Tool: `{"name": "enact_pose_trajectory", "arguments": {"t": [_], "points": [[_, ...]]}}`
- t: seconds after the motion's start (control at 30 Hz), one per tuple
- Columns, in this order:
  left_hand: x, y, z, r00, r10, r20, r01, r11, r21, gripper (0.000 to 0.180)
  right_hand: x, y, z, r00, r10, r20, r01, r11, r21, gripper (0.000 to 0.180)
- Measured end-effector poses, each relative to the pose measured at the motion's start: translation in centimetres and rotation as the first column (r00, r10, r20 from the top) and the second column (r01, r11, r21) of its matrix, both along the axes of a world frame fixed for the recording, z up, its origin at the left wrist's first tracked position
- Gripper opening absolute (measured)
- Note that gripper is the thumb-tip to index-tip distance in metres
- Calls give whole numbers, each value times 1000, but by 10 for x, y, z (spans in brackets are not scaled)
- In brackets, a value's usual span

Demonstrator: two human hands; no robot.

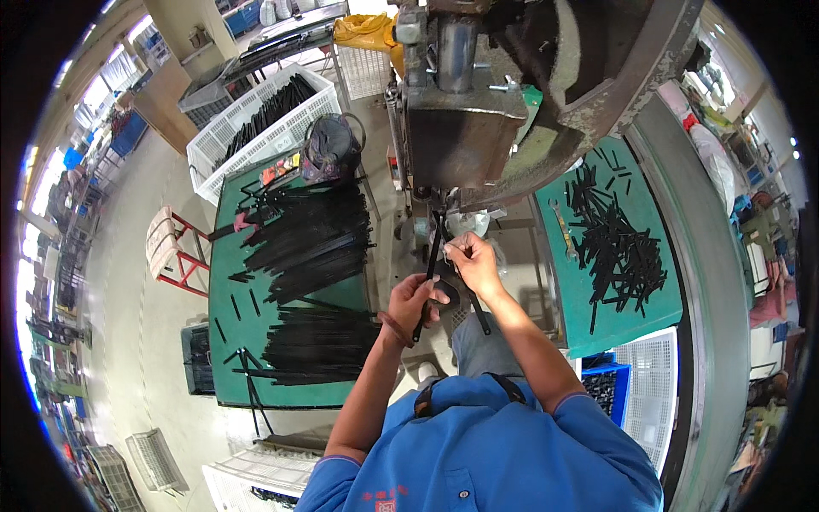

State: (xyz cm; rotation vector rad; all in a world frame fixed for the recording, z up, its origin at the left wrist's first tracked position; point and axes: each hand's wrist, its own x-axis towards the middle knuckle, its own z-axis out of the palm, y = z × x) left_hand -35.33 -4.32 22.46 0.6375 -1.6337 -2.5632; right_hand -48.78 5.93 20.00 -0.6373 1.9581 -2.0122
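Left hand (417,296) gripping bar (435,254), right hand (474,262) second bar (479,316) (gap beside green table's edge (561,294))

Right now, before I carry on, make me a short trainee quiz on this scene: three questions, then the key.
1. What is the left hand holding?
A) a hammer
B) a black strip
C) a rag
2. True or false: a wrench lies on the green table at the person's right.
3. What colour is the frame of the stool at the far side of the left-hand table?

Key: 1. B; 2. True; 3. Red.
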Motion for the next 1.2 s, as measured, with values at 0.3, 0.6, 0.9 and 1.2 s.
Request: {"name": "enact_pose_trajectory", "arguments": {"t": [0.3, 0.6, 0.9, 1.2], "points": [[0, -4, 5, 999, -35, -12, 34, 997, -74, 26, -3, 1, -1, 996, 7, -86, -9, 1000, -13, 9], [6, -7, 14, 995, -51, -89, 48, 998, -39, 22, 2, 9, 27, 990, 60, -129, -71, 994, -83, 12], [-40, 4, -20, 963, 233, -132, -232, 972, 22, 21, 42, 47, 11, 966, 197, -167, -169, 971, 167, 8], [-42, 22, -30, 903, 413, -117, -405, 910, 88, 17, 20, 51, 2, 930, 350, -113, -336, 933, 127, 8]]}}
